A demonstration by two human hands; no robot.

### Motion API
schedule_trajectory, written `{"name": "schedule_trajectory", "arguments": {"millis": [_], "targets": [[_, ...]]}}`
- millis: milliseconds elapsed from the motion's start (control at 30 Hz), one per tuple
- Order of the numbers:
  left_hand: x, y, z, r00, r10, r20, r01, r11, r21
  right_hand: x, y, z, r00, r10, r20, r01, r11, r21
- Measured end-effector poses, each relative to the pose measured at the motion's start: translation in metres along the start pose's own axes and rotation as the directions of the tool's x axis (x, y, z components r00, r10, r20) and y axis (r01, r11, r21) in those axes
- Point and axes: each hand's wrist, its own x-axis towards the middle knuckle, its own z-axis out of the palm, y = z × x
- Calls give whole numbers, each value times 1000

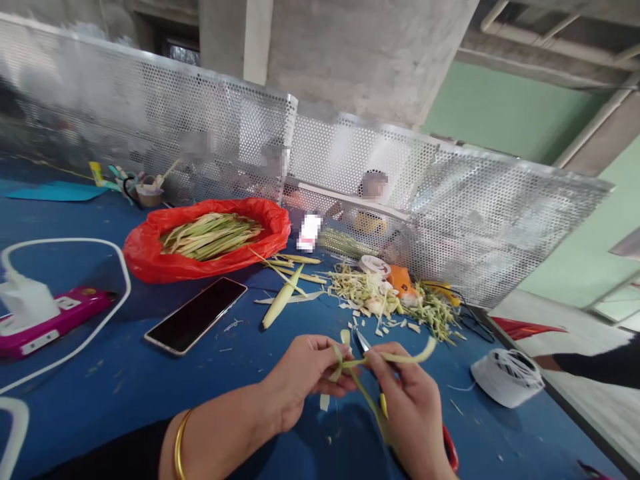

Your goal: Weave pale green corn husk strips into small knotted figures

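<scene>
My left hand (pixel 320 370) pinches a small knot of pale green leaf strips (pixel 339 363) in front of me. Close by on the right, my right hand (pixel 407 393) is closed, thumb and finger pinching a strip that runs out of the knot. One curved strip end (pixel 425 350) sticks out past the right hand, and another hangs below it. Scissors (pixel 361 341) point away from me out of the same hand; their blades show, while the palm covers most of the yellow and red handle. Small leaf scraps (pixel 325 402) lie beneath the hands.
A red plastic bag (pixel 145 257) holds long leaf strips. Nearby are a phone (pixel 197 317), a husk leaf (pixel 283 298), a trimmings pile (pixel 360 287), a white cord roll (pixel 507 377) and a pink power strip (pixel 60 323). A perforated metal screen (pixel 350 160) edges the table; people sit behind it.
</scene>
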Motion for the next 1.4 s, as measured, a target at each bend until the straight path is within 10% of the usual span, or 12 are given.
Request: {"name": "schedule_trajectory", "arguments": {"millis": [200, 400, 500, 600, 767, 1000, 1400], "targets": [[1, 1, -2, 1000, 16, 9, -16, 1000, 3, 7, 25, 13, 805, 490, 333, -591, 700, 401], [3, 1, -7, 990, -48, 133, 59, 995, -80, 4, 29, 17, 701, 530, 478, -697, 650, 303], [3, 7, -9, 1000, 19, -2, -19, 993, -119, 6, 28, 10, 823, 456, 339, -500, 864, 52], [3, 13, -9, 991, 70, -114, -81, 993, -91, 6, 24, 2, 974, 48, 223, -12, 987, -158], [4, 8, -5, 990, 105, -98, -100, 993, 55, 2, 9, -6, 827, -501, 254, 542, 832, -121], [-4, -1, 1, 968, -36, 246, -44, 949, 312, 3, 4, -8, 902, -390, 184, 418, 897, -146], [-4, 0, -4, 934, -73, 349, -8, 974, 227, -4, 7, -4, 959, -194, 206, 231, 957, -175]]}}
